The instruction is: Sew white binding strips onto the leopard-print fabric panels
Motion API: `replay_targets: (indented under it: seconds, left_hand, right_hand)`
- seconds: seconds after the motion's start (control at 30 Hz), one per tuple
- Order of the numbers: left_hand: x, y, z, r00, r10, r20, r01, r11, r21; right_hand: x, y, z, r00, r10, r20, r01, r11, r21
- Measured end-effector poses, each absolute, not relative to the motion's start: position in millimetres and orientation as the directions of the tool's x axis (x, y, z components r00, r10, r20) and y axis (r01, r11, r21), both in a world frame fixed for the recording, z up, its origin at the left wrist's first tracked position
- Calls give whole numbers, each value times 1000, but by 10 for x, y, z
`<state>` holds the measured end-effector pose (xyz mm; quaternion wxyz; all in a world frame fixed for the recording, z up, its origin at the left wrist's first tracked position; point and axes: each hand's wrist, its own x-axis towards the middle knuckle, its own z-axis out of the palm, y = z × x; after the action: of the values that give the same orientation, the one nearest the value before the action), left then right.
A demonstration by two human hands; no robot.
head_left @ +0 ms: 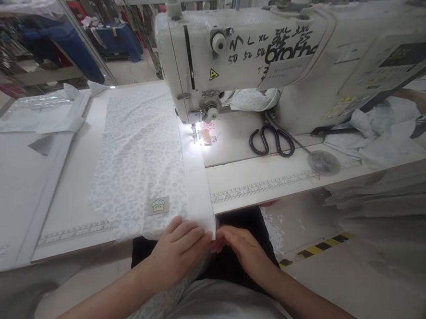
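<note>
A pale leopard-print fabric piece (137, 150) lies on the sewing table, with a plain white band (199, 187) along its right edge. That band runs up under the lit presser foot (195, 133) of the sewing machine (190, 57). A small grey cat-face label (158, 205) sits near the fabric's front edge. My left hand (182, 249) rests on the band's near end, fingers closed over the fabric. At the band's corner my right hand (238, 245) pinches the edge, its fingertips partly hidden. More printed fabric hangs down over my lap.
Black-handled scissors (272, 140) and a round grey disc on a rod (324, 162) lie right of the needle. A printed ruler (265, 186) follows the table's front edge. Crumpled fabric (377, 126) lies at the right, and white pieces with clear plastic (39, 112) at the left.
</note>
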<state>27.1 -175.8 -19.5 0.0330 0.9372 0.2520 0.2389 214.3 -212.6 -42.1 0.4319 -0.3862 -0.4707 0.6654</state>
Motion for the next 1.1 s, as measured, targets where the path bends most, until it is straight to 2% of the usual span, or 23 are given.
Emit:
replay_targets:
  seconds: [0.07, 0.1, 0.17, 0.2, 0.27, 0.33, 0.43, 0.5, 0.57, 0.73, 0.8, 1.1]
  left_hand:
    - [276, -1763, -196, 752, 513, 414, 469, -858, 211]
    - [278, -1769, -198, 745, 523, 414, 474, -852, 222]
    - [286, -1785, -197, 734, 532, 422, 480, -846, 232]
    - [292, -1791, -188, 729, 532, 431, 481, -846, 232]
    - [304, -1780, -141, 721, 536, 439, 473, -844, 253]
    - [304, -1712, -55, 702, 576, 418, 446, -814, 372]
    - [257, -1477, 93, 603, 736, 308, 450, -633, 630]
    - [197, -1271, 144, 506, 828, 241, 519, -515, 682]
    - [132, -1097, 136, 472, 854, 219, 602, -494, 627]
    - [50, -1028, 13, 615, 779, 121, 697, -610, 378]
    - [50, -1089, -11, 636, 767, 82, 715, -626, 312]
    - [34, -790, -3, 650, 757, 70, 720, -643, 261]
  right_hand:
    - [2179, -2122, -383, -274, 961, -26, -4, -28, -1000]
    - [2197, -2112, -365, -235, 970, 63, 129, 95, -987]
    - [2227, -2067, -336, -232, 925, 300, 362, 368, -857]
    - [2238, -2033, -327, -276, 872, 405, 425, 488, -762]
    - [2253, -1952, -311, -399, 750, 528, 456, 662, -595]
    - [2258, -1878, -294, -487, 662, 569, 447, 749, -489]
    - [2253, -1818, -259, -545, 608, 577, 447, 793, -413]
    - [2241, -1812, -229, -553, 600, 578, 447, 799, -403]
    - [2223, -1813, -191, -554, 610, 567, 443, 792, -420]
    - [2182, -1809, -75, -577, 638, 510, 426, 768, -478]
    - [2176, -1803, -49, -584, 648, 488, 430, 758, -490]
    - [2146, -1493, -59, -583, 651, 485, 475, 758, -446]
